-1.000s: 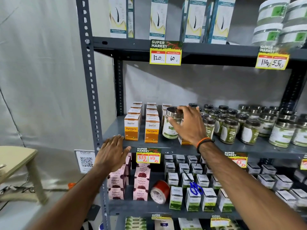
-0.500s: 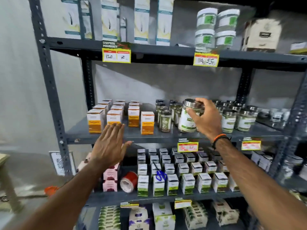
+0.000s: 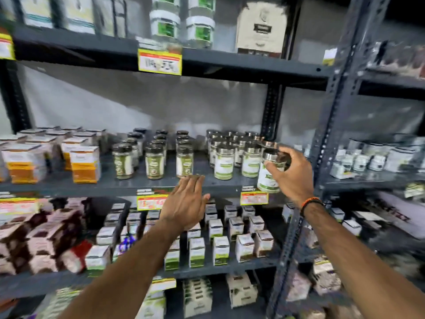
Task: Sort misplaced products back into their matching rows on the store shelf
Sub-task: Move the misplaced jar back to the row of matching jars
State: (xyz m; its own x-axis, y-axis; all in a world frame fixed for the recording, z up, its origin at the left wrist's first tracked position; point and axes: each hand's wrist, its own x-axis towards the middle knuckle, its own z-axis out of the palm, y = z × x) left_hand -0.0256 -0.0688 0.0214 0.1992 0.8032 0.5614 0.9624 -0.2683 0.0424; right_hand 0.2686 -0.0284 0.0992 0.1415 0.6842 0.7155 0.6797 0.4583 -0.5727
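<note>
My right hand (image 3: 290, 174) grips a steel-lidded jar (image 3: 268, 178) with a white and green label, held at the front edge of the middle shelf (image 3: 103, 186), just right of a row of matching steel-lidded jars (image 3: 224, 161). Left of that row stand smaller dark-lidded jars (image 3: 155, 163), then orange and white boxes (image 3: 85, 164). My left hand (image 3: 186, 202) hovers flat with fingers spread in front of the shelf edge, below the dark-lidded jars, holding nothing.
A grey upright post (image 3: 322, 157) stands just right of the held jar, with a second rack beyond it. Yellow price tags (image 3: 254, 198) hang on the shelf edge. Small white and green boxes (image 3: 219, 249) fill the lower shelf; white tubs (image 3: 164, 21) sit on top.
My right hand has carried the jar rightward along the middle shelf, from beside the orange boxes to the steel-lidded row. My left hand left the shelf edge and followed to the right. The view panned right.
</note>
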